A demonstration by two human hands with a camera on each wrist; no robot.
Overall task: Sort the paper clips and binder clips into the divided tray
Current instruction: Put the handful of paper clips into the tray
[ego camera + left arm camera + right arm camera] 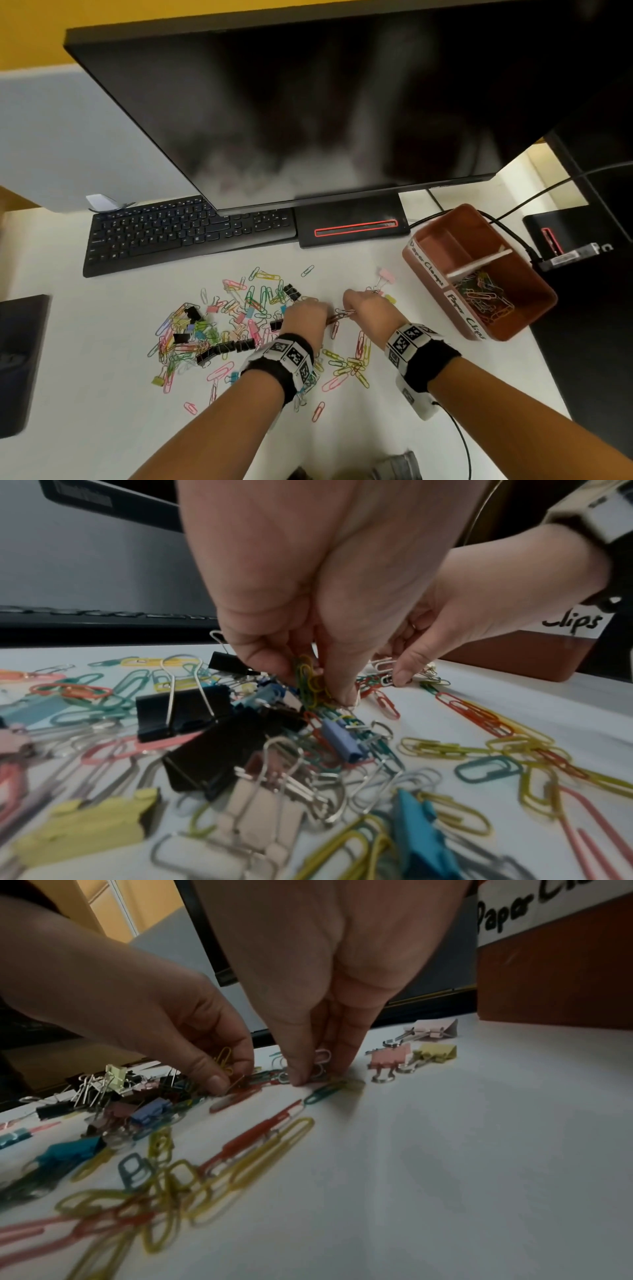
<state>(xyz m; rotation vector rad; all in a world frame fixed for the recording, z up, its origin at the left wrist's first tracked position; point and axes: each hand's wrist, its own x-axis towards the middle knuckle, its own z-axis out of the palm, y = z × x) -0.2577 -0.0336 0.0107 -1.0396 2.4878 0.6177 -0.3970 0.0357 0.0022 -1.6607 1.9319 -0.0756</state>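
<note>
While the brown tray at the right already holds a heap of paper clips in its near compartment, the far compartment sits bare, so the sorting looks barely begun. Most of the mixed pile still sprawls across the white surface, black binder clips tangled among coloured wire. Down in the middle, the left hand pinches a small bunch of yellow and green paper clips, fingertips at the surface. Just beside it, the right hand pinches a pale paper clip, fingers drawn tight together.
</note>
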